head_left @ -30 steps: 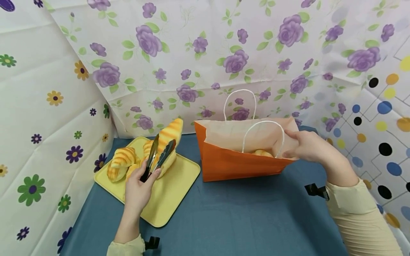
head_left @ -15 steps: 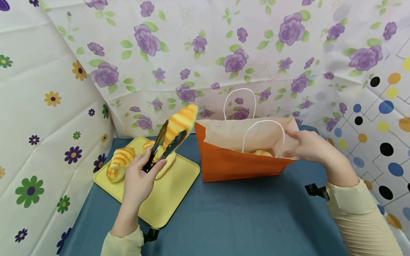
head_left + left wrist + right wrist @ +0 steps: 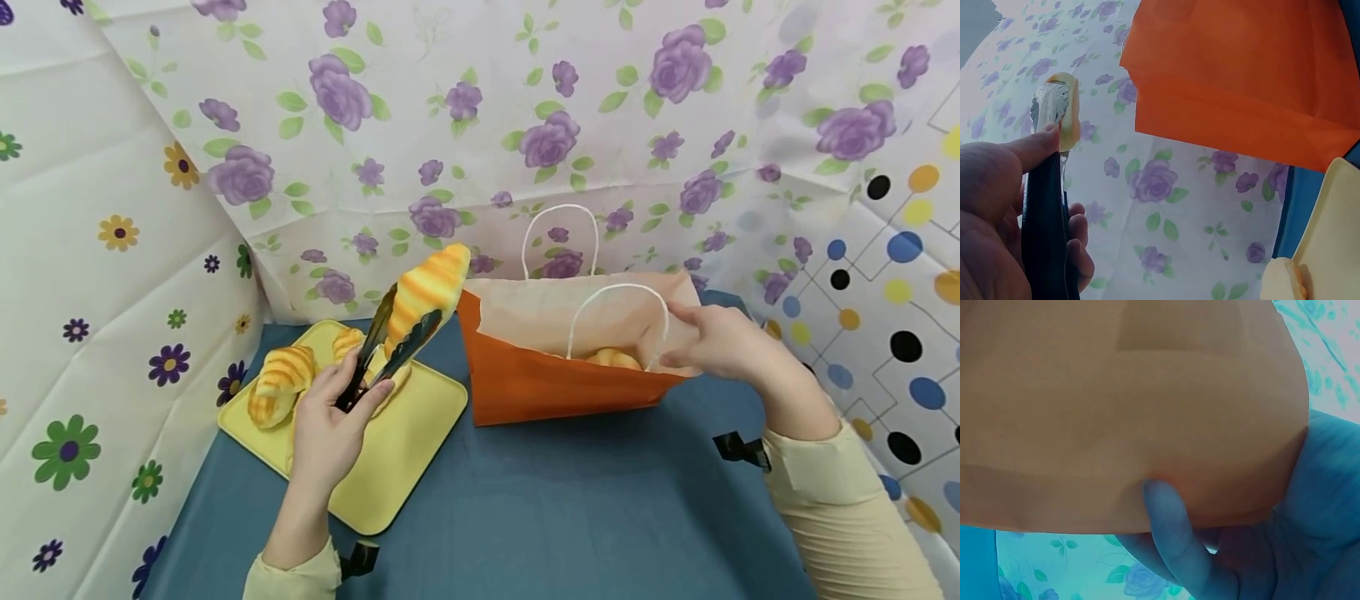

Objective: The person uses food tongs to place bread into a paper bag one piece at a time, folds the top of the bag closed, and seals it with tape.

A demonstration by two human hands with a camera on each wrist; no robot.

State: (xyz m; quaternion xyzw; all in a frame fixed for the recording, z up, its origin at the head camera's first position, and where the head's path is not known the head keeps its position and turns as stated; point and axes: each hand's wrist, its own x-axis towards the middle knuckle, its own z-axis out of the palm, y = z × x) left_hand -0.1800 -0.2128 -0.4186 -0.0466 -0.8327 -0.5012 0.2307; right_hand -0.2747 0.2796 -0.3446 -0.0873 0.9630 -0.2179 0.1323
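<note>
A pair of black-handled tongs [image 3: 348, 392] is held in my left hand [image 3: 324, 437]. Between the tongs' tips is a striped croissant-shaped bread [image 3: 429, 287], tilted up and right, above the yellow tray [image 3: 382, 492] and near the bag's left edge. The left wrist view shows thumb and fingers round the tongs' handles [image 3: 1044, 225]. My right hand [image 3: 727, 346] pinches the right edge of an orange paper bag [image 3: 555, 387], whose mouth is open. One finger presses the bag's paper wall [image 3: 1116, 412] in the right wrist view. Inside the bag part of a bread [image 3: 615, 358] shows.
Several more breads [image 3: 285, 371] lie on the tray's left and back part. Two white cord handles [image 3: 561, 206] stand up from the bag. A blue cloth [image 3: 525, 517] covers the table, with a flowered sheet [image 3: 420, 125] hanging behind.
My left hand has lifted the bread off the tray with the tongs, up and to the right, then slightly further right. The right hand has kept its hold on the bag's edge.
</note>
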